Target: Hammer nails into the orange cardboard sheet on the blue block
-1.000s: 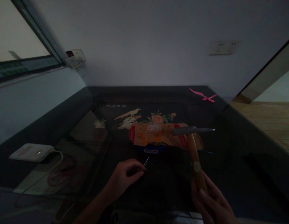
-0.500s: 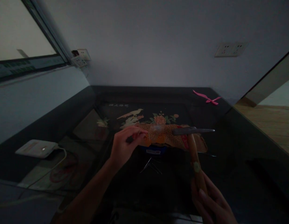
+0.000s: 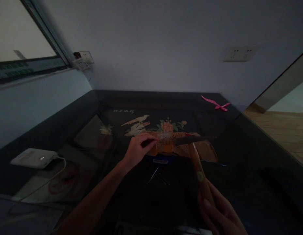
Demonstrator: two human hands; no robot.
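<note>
1. Right hand point(image 3: 221, 209), five o'clock: grip clamped on the hammer point(image 3: 197, 161), whose head overlaps the sheet point(image 3: 166, 138) in view.
2. Left hand point(image 3: 136, 150): grip pinched nearly together towards the sheet's nine; cannot tell whether anything is in it.
3. Sheet: mid-counter point(image 3: 239, 143), no writing readable.
4. Blue item point(image 3: 170, 160), sheet's six: label unreadable.
5. Characters point(image 3: 123, 111), eleven o'clock: "上", "花" legible, others blurred.
</note>
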